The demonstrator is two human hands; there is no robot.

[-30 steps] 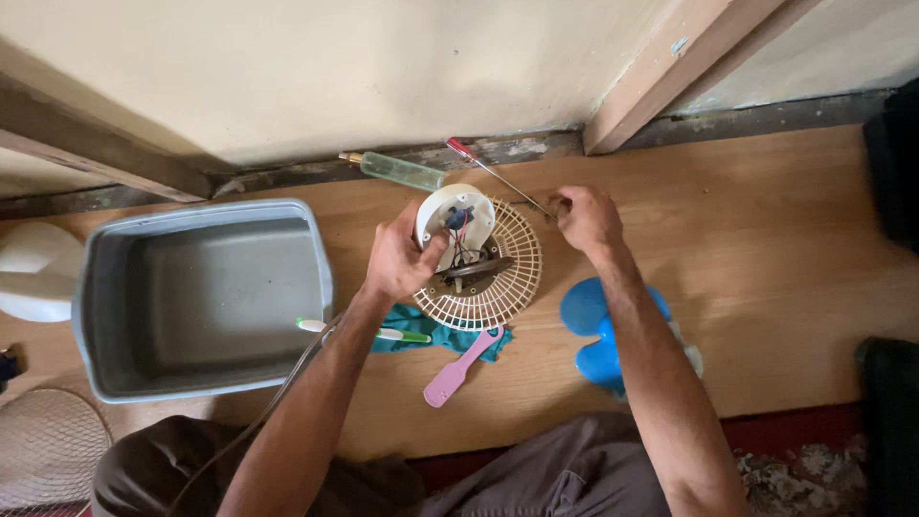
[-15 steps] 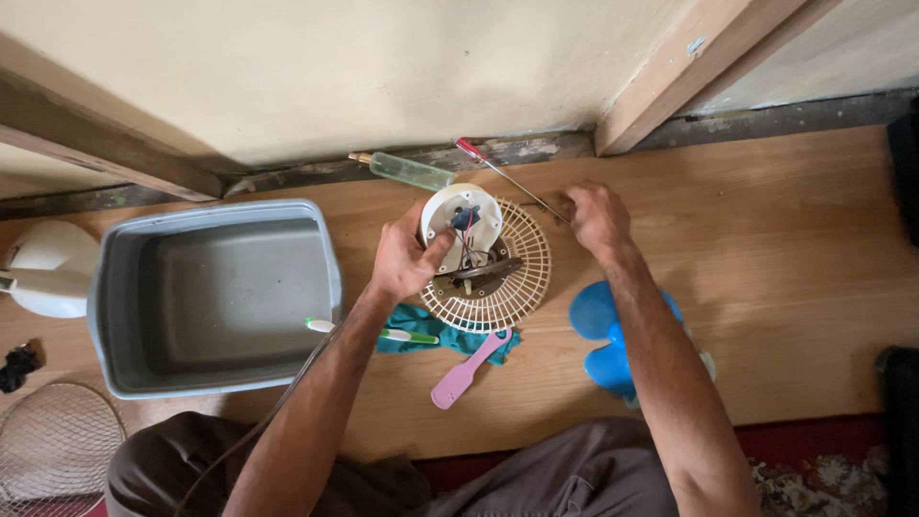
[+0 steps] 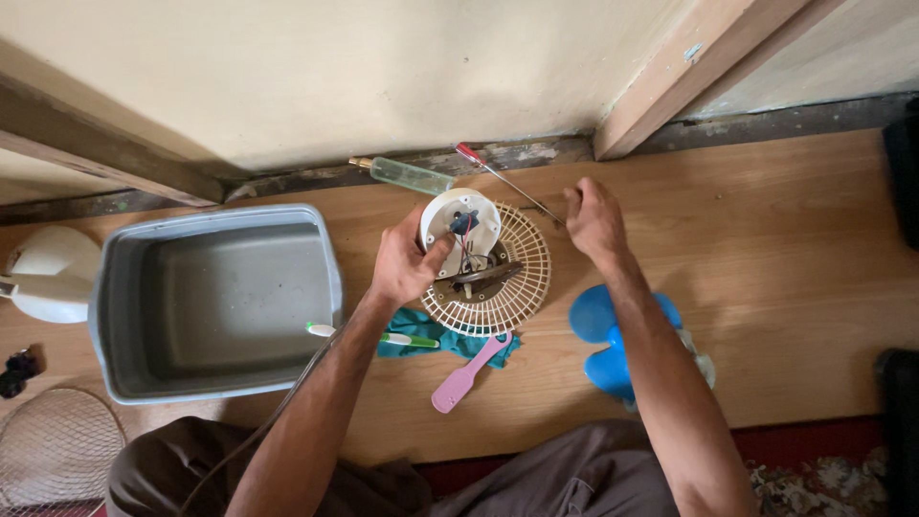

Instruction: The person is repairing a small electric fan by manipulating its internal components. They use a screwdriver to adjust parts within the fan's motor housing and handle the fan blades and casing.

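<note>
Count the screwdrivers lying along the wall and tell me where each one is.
2. A clear-handled screwdriver lies by the wall behind the white motor housing. A red-handled screwdriver lies right of it, its tip near the right hand. More may be hidden.

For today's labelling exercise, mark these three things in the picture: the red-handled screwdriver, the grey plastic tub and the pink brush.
red-handled screwdriver [image 3: 505, 182], head view, on the metal shaft.
grey plastic tub [image 3: 216, 216], head view, on the far rim.
pink brush [image 3: 450, 393], head view, on the broad head end.
</note>
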